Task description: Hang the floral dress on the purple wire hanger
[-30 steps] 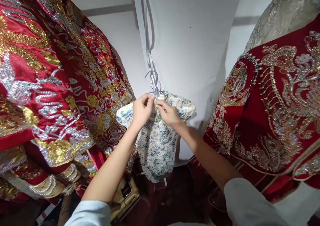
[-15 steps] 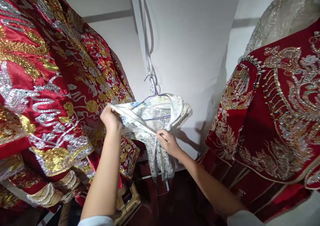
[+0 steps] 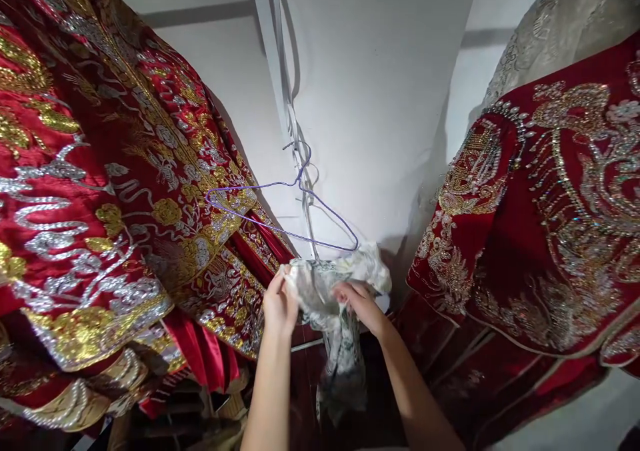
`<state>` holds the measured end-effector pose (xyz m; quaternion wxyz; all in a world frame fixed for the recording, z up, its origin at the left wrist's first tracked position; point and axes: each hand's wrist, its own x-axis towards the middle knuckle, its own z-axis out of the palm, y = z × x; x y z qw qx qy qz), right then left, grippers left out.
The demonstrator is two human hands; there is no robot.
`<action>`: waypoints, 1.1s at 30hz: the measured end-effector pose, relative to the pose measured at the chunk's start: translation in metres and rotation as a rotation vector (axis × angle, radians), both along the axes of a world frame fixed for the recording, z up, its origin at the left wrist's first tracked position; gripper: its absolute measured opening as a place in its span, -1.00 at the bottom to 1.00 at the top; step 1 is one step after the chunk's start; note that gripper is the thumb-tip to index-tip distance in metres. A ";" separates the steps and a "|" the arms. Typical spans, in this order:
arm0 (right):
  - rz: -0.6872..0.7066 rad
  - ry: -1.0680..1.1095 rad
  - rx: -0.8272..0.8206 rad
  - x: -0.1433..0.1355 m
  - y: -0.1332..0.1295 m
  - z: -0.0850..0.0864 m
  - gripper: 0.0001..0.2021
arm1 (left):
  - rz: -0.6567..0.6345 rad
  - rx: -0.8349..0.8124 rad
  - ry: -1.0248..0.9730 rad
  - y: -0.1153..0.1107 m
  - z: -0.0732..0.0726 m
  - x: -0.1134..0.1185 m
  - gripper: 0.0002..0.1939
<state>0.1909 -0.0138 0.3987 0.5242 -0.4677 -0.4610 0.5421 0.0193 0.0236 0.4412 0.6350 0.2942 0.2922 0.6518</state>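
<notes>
A thin purple hanger hangs by its hook from a pale rack post, with no cloth on its bars. Just below it, a white patterned garment is bunched between my hands, blurred in places, its lower part dangling. My left hand is closed on the garment's left edge. At the middle of the cloth, my right hand has its fingers curled round a fold of it.
Red jackets with gold and silver embroidery hang close on the left. On the right is a red beaded garment, with a pale lace dress behind it. A white wall stands behind the rack.
The patterned garment has come off the purple hanger and moved down. My left hand has moved right and down with it, my right hand slightly right and down. The hanger now hangs bare and tilted.
</notes>
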 end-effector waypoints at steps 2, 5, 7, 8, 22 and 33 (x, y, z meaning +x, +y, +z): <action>-0.039 0.039 0.002 0.001 0.001 0.003 -0.54 | -0.148 0.181 0.258 -0.019 0.012 0.017 -0.85; 0.053 0.252 -0.053 -0.003 0.000 0.013 -0.38 | -0.301 0.499 0.691 -0.043 0.029 0.034 -0.75; 0.145 0.401 -0.083 -0.004 0.000 0.022 -0.28 | -0.292 0.658 0.912 -0.049 0.037 0.034 -0.76; 0.203 0.456 -0.093 -0.003 -0.001 0.027 -0.29 | -0.259 0.696 0.979 -0.048 0.040 0.031 -0.77; -0.014 -0.509 0.516 0.044 0.018 0.129 -0.75 | -0.510 0.417 1.451 -0.016 -0.010 -0.063 -0.47; -0.179 -0.568 0.504 0.055 0.079 0.088 -0.81 | -0.002 0.448 1.814 0.045 0.044 -0.133 -0.60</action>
